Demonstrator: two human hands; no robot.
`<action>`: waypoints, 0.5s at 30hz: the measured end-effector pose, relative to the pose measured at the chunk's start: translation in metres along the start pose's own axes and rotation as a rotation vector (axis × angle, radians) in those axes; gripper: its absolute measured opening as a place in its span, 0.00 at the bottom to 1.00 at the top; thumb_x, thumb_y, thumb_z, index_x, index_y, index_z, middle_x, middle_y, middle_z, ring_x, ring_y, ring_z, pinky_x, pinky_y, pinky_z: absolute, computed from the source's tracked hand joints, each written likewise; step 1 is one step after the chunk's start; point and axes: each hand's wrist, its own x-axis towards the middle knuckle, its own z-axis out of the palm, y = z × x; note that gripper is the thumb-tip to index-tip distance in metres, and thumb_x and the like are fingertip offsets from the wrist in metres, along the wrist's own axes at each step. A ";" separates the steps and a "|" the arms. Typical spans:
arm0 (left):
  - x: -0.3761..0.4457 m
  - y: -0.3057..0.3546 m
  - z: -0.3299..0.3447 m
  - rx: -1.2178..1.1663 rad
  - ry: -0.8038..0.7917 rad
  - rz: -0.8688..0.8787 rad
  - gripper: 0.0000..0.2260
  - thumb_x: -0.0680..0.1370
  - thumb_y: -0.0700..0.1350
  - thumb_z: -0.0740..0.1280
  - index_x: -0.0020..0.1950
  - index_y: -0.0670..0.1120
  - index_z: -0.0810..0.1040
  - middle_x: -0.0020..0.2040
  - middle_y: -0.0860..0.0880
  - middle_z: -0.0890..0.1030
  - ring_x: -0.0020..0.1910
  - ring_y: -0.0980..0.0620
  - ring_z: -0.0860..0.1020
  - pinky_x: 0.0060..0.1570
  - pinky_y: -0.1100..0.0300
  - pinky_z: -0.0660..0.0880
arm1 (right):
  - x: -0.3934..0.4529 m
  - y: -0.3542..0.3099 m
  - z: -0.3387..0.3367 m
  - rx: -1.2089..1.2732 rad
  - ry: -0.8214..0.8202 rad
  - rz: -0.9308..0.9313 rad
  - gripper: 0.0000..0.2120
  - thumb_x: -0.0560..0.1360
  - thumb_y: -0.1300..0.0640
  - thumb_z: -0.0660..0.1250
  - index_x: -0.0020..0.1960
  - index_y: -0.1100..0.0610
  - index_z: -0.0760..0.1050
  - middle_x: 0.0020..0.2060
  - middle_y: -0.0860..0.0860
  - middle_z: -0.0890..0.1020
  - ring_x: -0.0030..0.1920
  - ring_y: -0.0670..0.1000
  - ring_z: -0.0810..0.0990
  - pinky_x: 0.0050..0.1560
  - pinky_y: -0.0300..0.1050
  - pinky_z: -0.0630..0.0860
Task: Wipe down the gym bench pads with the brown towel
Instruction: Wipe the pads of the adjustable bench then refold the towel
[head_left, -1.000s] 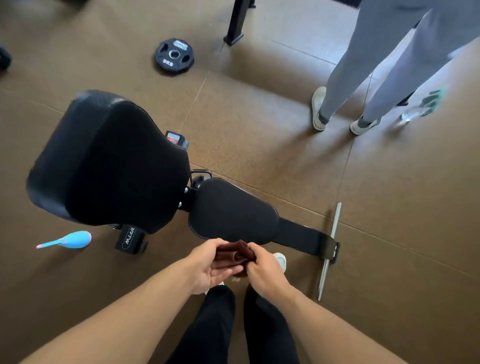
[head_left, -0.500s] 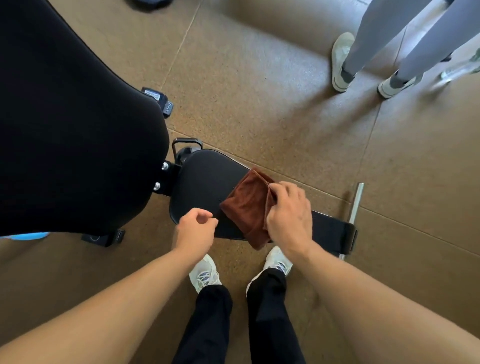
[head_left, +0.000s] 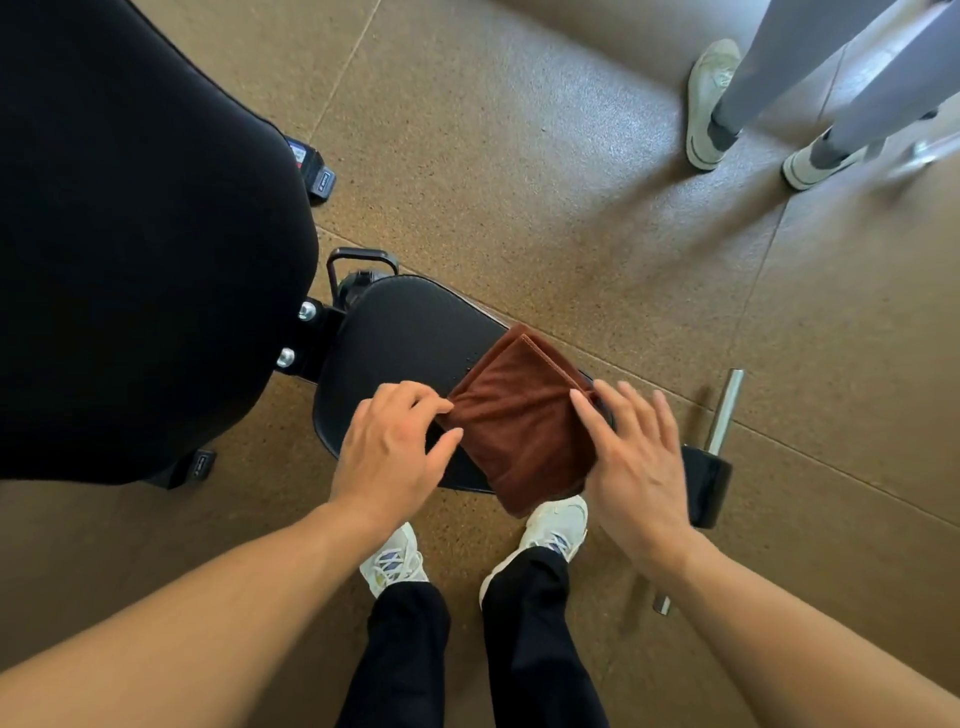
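The folded brown towel (head_left: 519, 415) lies flat on the right end of the small black seat pad (head_left: 400, 338), its near edge hanging over the pad's front. My left hand (head_left: 389, 457) pinches the towel's left corner between finger and thumb. My right hand (head_left: 639, 462) rests beside the towel's right edge with straight fingers, its index finger touching the cloth. The large black back pad (head_left: 135, 249) fills the left of the view, raised and joined to the seat by a bolted bracket.
A black frame beam (head_left: 706, 483) runs right from the seat to a steel crossbar (head_left: 722, 415) on the brown rubber floor. My feet in white shoes stand just under the seat's front edge. Another person's legs (head_left: 810, 67) and pale shoes stand at the upper right.
The towel went from bunched between both hands to spread flat on the seat pad. My left hand reached in and took its left corner; my right hand's fingers straightened.
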 end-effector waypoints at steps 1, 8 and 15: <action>0.000 -0.002 0.003 0.009 0.028 -0.045 0.11 0.77 0.54 0.71 0.56 0.51 0.82 0.52 0.53 0.78 0.54 0.51 0.74 0.55 0.55 0.69 | 0.000 0.004 -0.005 -0.011 0.015 0.023 0.32 0.72 0.66 0.69 0.76 0.56 0.73 0.74 0.58 0.74 0.78 0.62 0.66 0.81 0.64 0.54; 0.002 -0.020 0.004 -0.058 0.014 -0.160 0.05 0.78 0.53 0.69 0.49 0.53 0.82 0.46 0.55 0.74 0.50 0.53 0.72 0.51 0.59 0.64 | 0.028 -0.061 0.018 0.050 -0.203 -0.082 0.33 0.84 0.32 0.47 0.85 0.43 0.46 0.85 0.49 0.46 0.84 0.58 0.38 0.81 0.68 0.41; 0.032 -0.056 -0.024 -0.076 0.028 -0.308 0.24 0.83 0.48 0.61 0.79 0.50 0.62 0.79 0.51 0.62 0.78 0.51 0.59 0.75 0.51 0.58 | 0.101 -0.092 0.030 0.033 -0.119 -0.101 0.35 0.82 0.30 0.47 0.85 0.42 0.48 0.85 0.49 0.48 0.84 0.61 0.41 0.79 0.72 0.40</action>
